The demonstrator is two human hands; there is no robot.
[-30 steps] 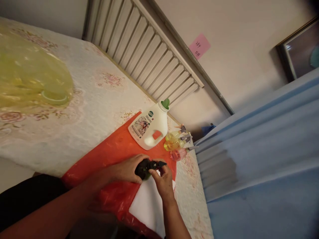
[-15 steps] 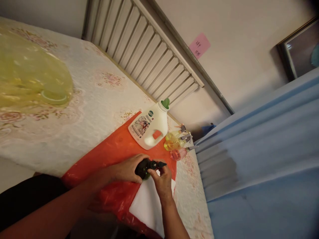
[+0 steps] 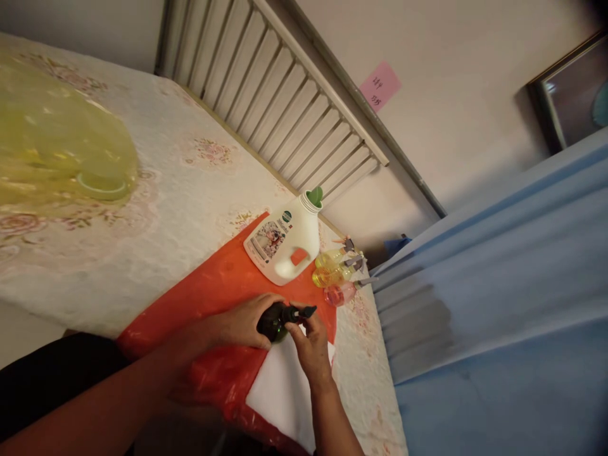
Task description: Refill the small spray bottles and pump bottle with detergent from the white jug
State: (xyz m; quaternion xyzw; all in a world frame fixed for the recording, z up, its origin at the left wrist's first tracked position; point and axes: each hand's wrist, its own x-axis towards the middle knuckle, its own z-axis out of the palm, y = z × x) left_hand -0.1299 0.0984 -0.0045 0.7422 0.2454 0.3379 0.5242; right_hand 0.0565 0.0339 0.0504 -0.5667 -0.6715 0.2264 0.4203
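Observation:
A dark green pump bottle point(image 3: 272, 322) stands over the red plastic sheet point(image 3: 209, 288), beside a folded white cloth point(image 3: 280, 392). My left hand point(image 3: 247, 322) is wrapped around its body from the left. The fingers of my right hand point(image 3: 308, 342) close on the black pump head point(image 3: 291, 313) at its neck, with the nozzle pointing right. Beyond my hands, a large white detergent jug point(image 3: 289, 237) with a green spout in its uncapped mouth rests on the red sheet.
Two yellow bottles point(image 3: 327, 269) and a pink bottle point(image 3: 339, 294) with grey tops stand right of the jug. A yellow plastic bag point(image 3: 61, 139) lies at left on the floral tablecloth point(image 3: 180, 190). Behind are a radiator point(image 3: 280, 101) and, at right, a blue curtain point(image 3: 498, 285).
My right hand has turned slightly at the pump head, and the nozzle has shifted a little left and up. The left hand keeps its place on the bottle.

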